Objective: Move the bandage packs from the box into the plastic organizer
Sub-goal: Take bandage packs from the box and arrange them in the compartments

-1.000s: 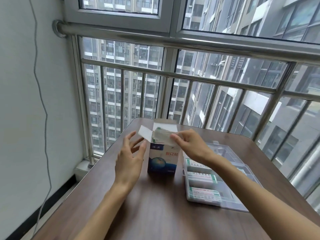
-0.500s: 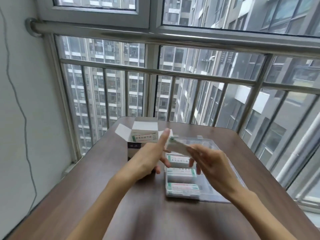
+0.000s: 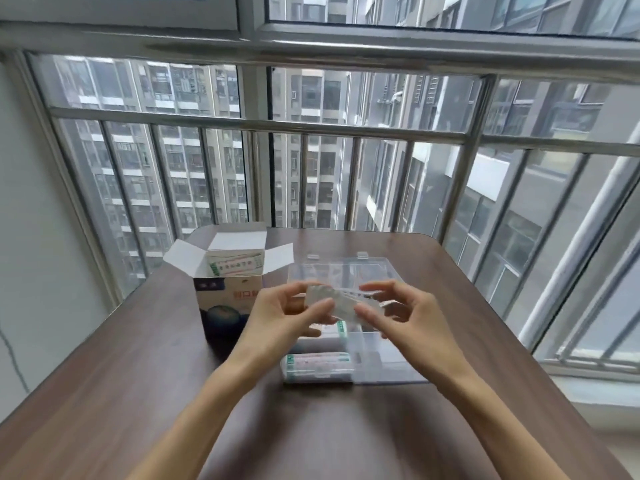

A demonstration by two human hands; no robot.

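Observation:
A white and blue cardboard box (image 3: 227,292) stands open on the table's left, with more bandage packs (image 3: 234,267) showing in its top. To its right lies the clear plastic organizer (image 3: 388,362) with its lid open. A bandage pack (image 3: 317,365) fills its nearest left compartment, and another (image 3: 337,329) lies in the one behind. Above the organizer, my left hand (image 3: 280,318) and my right hand (image 3: 403,315) each pinch an end of one blurred white bandage pack (image 3: 337,304).
The brown table (image 3: 145,393) ends just behind the box and organizer, against a metal window railing (image 3: 311,128). A grey wall (image 3: 34,237) stands close on the left. The table's right edge runs along the window side.
My right hand drew a pack out of the box and carried it right, over the organizer. My left hand left the box and took the pack's other end. The camera tilted down.

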